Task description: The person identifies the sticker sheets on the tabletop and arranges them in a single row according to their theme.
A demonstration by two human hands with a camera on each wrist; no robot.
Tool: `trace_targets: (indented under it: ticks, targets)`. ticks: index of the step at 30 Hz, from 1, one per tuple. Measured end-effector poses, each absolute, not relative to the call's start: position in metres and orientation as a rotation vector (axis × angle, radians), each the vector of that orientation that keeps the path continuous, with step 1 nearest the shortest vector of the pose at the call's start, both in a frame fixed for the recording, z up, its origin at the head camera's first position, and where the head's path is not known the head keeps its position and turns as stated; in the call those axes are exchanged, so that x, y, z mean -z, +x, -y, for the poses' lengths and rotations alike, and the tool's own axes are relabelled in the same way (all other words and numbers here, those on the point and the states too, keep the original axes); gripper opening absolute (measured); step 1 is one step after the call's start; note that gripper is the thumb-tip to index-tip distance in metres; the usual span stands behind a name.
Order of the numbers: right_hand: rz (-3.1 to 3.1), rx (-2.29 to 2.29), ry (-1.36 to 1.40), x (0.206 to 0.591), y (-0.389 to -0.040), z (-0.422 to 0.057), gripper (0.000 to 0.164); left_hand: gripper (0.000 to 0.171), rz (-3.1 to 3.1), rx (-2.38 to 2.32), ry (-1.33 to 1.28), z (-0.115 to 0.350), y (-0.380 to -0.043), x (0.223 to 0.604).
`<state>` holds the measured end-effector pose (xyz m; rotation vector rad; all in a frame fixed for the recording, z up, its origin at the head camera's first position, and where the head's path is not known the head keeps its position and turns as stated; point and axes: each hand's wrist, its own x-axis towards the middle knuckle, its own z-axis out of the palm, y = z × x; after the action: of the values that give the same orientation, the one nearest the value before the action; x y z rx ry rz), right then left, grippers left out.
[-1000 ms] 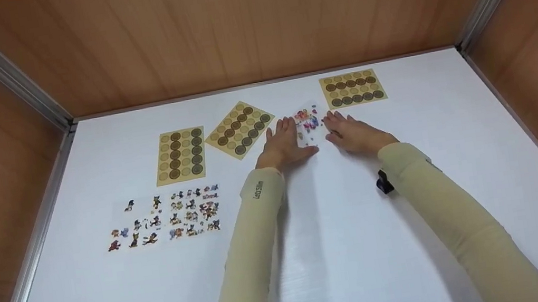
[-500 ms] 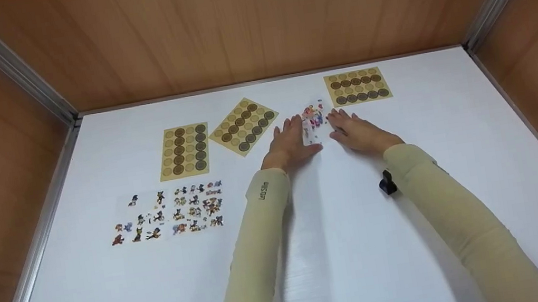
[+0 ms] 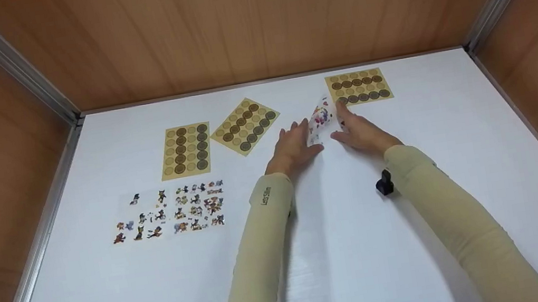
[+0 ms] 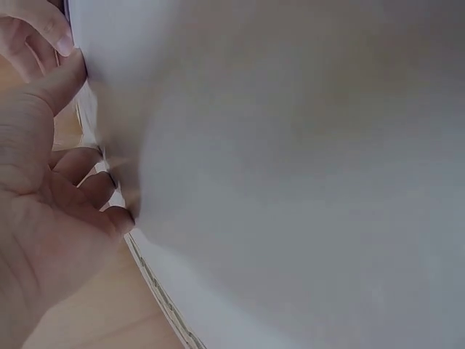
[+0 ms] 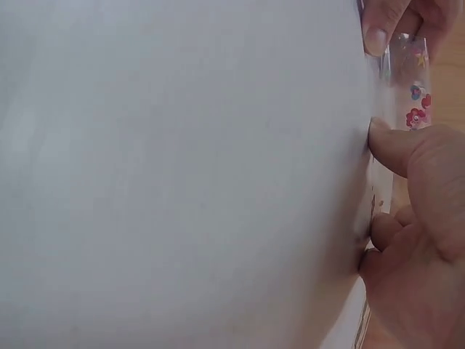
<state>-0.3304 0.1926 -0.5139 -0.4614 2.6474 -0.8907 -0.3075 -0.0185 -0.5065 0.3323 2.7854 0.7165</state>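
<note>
Between my two hands, in the head view, a clear sticker sheet [image 3: 321,117] with small colourful pictures stands partly raised off the white table. My left hand [image 3: 294,148] lies at its left edge, fingers extended forward and thumb toward the sheet. On the other side, the extended fingers of my right hand [image 3: 363,132] are against or close to the sheet's right edge; exact contact is hard to tell. The right wrist view shows the clear sheet [image 5: 415,94] upright beyond my right thumb, with flower pictures on it. In both wrist views, fingertips touch the white tabletop.
Tan sheets of round stickers lie at the left [image 3: 185,151], at the centre [image 3: 245,126] and at the back right [image 3: 360,87]. Clear sheets of cartoon stickers [image 3: 197,208] lie front left. Wood-grain walls [image 3: 249,20] enclose the table's back and sides.
The clear sheet between my hands, flat a second ago, has tilted up and looks narrower. My right fingers have shifted slightly forward; my left hand stays at the sheet's left side.
</note>
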Motion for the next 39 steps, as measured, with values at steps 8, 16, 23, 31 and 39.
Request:
trace_targets:
  ticks: [8,16,23,31,39]
  targets:
    - [-2.653,1.051,-0.352,0.510,-0.331,-0.193,0.094,0.061,-2.807,-0.847,0.379,0.012,-0.299,0.510]
    - [-2.501,1.425,-0.215,0.498,-0.337,-0.203,0.080,0.058,-2.785,-0.837,0.404,0.015,-0.294,0.510]
    - [-2.300,1.585,-0.002,0.489,-0.334,-0.213,0.060,0.054,-2.758,-0.807,0.478,0.020,-0.288,0.506]
    - [-2.156,1.592,0.082,0.486,-0.329,-0.211,0.061,0.058,-2.681,-0.754,0.490,0.026,-0.283,0.501]
    - [-1.922,1.704,0.250,0.479,-0.319,-0.214,0.068,0.087,-2.659,-0.740,0.490,0.030,-0.276,0.501]
